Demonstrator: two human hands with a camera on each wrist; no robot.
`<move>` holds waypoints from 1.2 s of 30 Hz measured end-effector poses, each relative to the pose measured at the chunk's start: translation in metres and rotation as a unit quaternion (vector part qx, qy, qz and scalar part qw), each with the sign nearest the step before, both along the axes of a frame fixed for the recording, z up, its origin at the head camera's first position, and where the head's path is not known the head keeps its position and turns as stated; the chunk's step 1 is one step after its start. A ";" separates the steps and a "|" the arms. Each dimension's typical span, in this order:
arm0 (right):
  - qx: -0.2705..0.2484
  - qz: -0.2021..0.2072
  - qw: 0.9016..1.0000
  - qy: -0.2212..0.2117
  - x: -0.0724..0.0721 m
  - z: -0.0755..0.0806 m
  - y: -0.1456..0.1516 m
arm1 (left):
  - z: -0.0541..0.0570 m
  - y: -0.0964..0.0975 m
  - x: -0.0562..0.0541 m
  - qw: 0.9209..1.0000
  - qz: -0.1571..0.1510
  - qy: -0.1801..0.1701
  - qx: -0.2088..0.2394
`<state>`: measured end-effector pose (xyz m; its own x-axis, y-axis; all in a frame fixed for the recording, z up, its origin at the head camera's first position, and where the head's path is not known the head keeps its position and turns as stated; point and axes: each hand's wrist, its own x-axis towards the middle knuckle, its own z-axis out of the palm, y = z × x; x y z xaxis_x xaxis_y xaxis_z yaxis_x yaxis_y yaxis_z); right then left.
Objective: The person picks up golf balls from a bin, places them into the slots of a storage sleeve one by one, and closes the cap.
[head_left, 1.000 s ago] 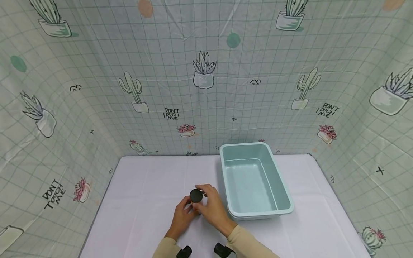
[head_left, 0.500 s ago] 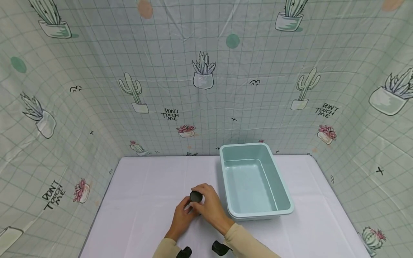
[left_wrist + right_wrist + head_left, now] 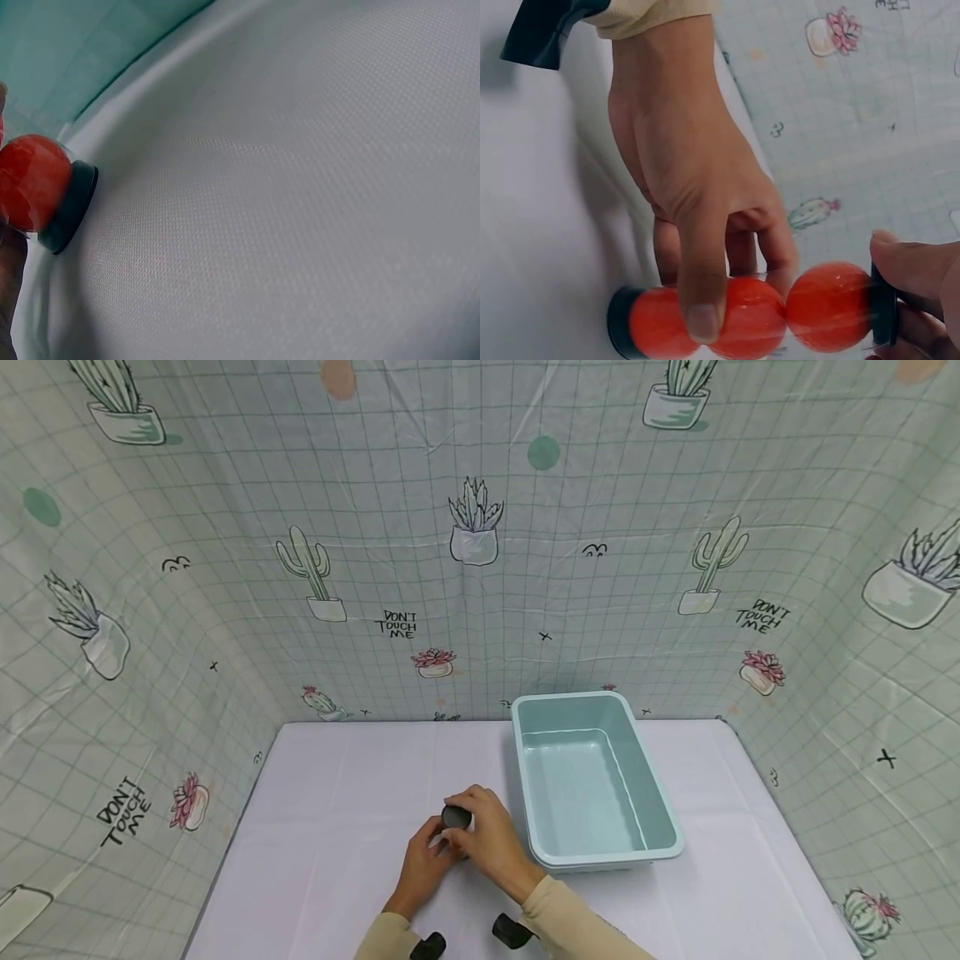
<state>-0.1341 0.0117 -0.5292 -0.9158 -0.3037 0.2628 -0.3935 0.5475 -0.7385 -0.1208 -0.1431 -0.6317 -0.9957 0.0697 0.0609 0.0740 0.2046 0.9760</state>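
Observation:
A clear tube (image 3: 829, 307) with three red balls inside has a black cap at each end. In the head view it is seen end-on, the upper black cap (image 3: 456, 817) facing the camera. My left hand (image 3: 423, 867) grips the tube's body, its thumb lying across the clear wall in the right wrist view. My right hand (image 3: 491, 847) pinches the upper cap between thumb and fingers. In the left wrist view the lower black cap (image 3: 71, 208) is close over the white cloth, with a red ball (image 3: 31, 184) behind it and fingers at the left edge.
A pale blue-green plastic bin (image 3: 660, 793) stands on the white-covered table (image 3: 322, 827) just right of my right hand. A cactus-print curtain (image 3: 465, 593) encloses the back and both sides. Each wrist wears a black camera mount.
My right hand's fingers have shifted slightly left around the upper cap and cover more of its edge. The left hand and the bin have stayed in place.

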 end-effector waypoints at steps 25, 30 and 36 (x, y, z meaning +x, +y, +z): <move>0.206 0.022 0.972 0.109 0.006 0.022 -0.011 | -0.002 -0.001 0.002 1.000 -0.007 -0.003 0.020; 0.211 0.015 0.965 0.154 0.010 0.011 -0.009 | -0.002 0.000 0.001 1.000 -0.005 -0.004 0.013; 0.208 0.016 0.964 0.167 0.011 0.008 -0.008 | 0.000 0.000 0.001 1.000 -0.001 -0.007 0.008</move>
<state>-0.1236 0.0039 -0.5213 -0.7892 -0.4732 0.3914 -0.5933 0.7521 -0.2870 -0.1194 -0.1432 -0.6316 -0.9963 0.0701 0.0489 0.0614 0.1895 0.9800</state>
